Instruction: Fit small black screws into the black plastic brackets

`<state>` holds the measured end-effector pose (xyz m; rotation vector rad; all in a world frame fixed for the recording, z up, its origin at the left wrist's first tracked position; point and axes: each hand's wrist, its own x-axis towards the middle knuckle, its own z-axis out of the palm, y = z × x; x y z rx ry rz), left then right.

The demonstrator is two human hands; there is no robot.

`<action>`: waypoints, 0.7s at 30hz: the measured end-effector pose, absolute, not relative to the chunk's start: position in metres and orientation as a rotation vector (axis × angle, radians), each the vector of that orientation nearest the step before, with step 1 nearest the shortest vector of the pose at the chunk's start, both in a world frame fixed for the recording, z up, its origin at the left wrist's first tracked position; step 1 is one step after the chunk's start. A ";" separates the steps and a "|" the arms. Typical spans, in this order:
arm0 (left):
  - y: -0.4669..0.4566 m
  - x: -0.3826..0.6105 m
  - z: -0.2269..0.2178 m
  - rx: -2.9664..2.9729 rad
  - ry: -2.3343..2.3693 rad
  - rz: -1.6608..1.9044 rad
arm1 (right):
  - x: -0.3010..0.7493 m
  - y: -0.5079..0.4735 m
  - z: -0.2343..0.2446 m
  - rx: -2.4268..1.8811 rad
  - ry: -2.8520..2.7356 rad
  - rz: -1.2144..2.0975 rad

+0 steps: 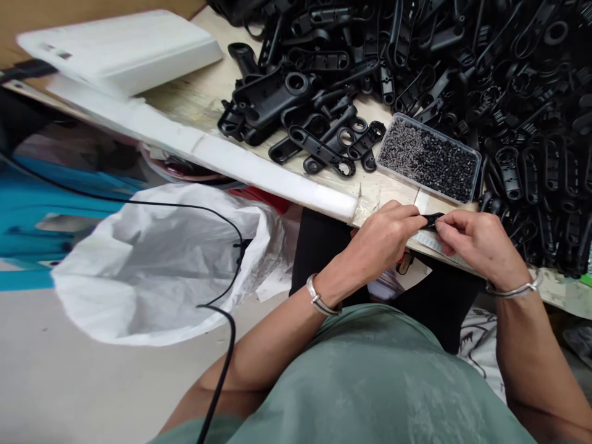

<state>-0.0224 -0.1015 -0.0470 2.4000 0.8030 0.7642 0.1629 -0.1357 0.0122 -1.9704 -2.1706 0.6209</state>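
Observation:
Between my two hands, over the table's front edge, is a small black plastic part (433, 218). My left hand (391, 228) is closed around its left end, fingers bent. My right hand (476, 237) pinches at its right end; whether a smaller piece sits between those fingertips is too small to see. Just beyond the hands stands a clear plastic box (419, 184) filled with tiny grey and black pieces (428, 154). Several loose black plastic parts (319, 148) with ring-shaped ends lie left of the box.
Heaps of black plastic parts (509, 80) cover the back and right of the table (198, 98). A white box-like device (124, 52) stands at the left. White padding (268, 169) runs along the edge. Below hang a white sack (152, 265) and a black cable (226, 345).

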 end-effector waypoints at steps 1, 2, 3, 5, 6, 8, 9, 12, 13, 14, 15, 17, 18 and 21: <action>-0.102 -0.022 -0.047 2.406 0.800 0.736 | 0.165 -0.133 0.014 -1.981 -2.163 0.661; -0.102 -0.022 -0.046 2.407 0.803 0.717 | 0.165 -0.131 0.015 -1.998 -2.167 0.660; -0.103 -0.022 -0.047 2.407 0.806 0.707 | 0.165 -0.130 0.016 -2.015 -2.174 0.633; -0.103 -0.022 -0.048 2.412 0.801 0.698 | 0.162 -0.129 0.017 -2.052 -2.170 0.578; -0.103 -0.022 -0.049 2.416 0.796 0.697 | 0.160 -0.129 0.017 -2.066 -2.165 0.575; -0.102 -0.022 -0.050 2.422 0.785 0.698 | 0.158 -0.129 0.017 -2.076 -2.160 0.618; -0.102 -0.022 -0.050 2.422 0.780 0.699 | 0.158 -0.129 0.018 -2.079 -2.163 0.649; -0.101 -0.022 -0.050 2.417 0.770 0.701 | 0.156 -0.128 0.020 -2.132 -2.183 0.653; -0.101 -0.022 -0.050 2.416 0.767 0.702 | 0.155 -0.127 0.020 -2.162 -2.199 0.626; -0.101 -0.022 -0.050 2.416 0.764 0.701 | 0.154 -0.127 0.021 -2.193 -2.222 0.593; -0.101 -0.022 -0.050 2.418 0.760 0.698 | 0.153 -0.126 0.021 -2.221 -2.249 0.564; -0.101 -0.021 -0.050 2.426 0.755 0.693 | 0.151 -0.125 0.022 -2.264 -2.319 0.507; -0.101 -0.021 -0.050 2.430 0.753 0.693 | 0.150 -0.125 0.023 -2.283 -2.360 0.469; -0.101 -0.022 -0.049 2.432 0.754 0.706 | 0.144 -0.126 0.023 -2.325 -2.522 0.297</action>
